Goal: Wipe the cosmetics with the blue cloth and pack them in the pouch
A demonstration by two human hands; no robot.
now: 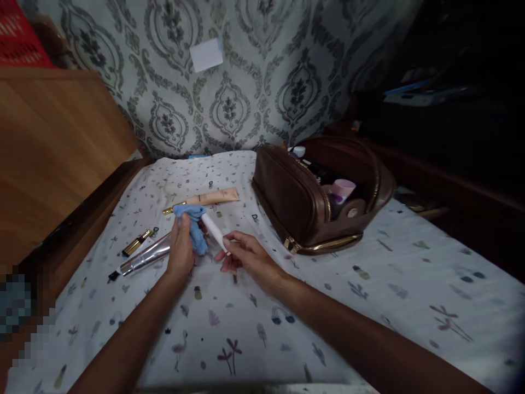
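My left hand point(180, 249) is closed round a blue cloth point(196, 229), which wraps the far end of a slim white tube point(214, 232). My right hand point(246, 256) pinches the near end of that same tube. Both hands hover just above a white printed sheet point(254, 323). Beyond them lies a peach tube point(213, 197) with a gold cap. A silver tube point(143, 258) and a small gold and black stick point(137, 243) lie to the left of my left hand.
An open brown leather toiletry bag point(299, 205) stands to the right, with a pink cup point(342, 190) and other items inside. A wooden panel point(49, 158) rises at the left. Patterned wallpaper point(246, 82) is behind.
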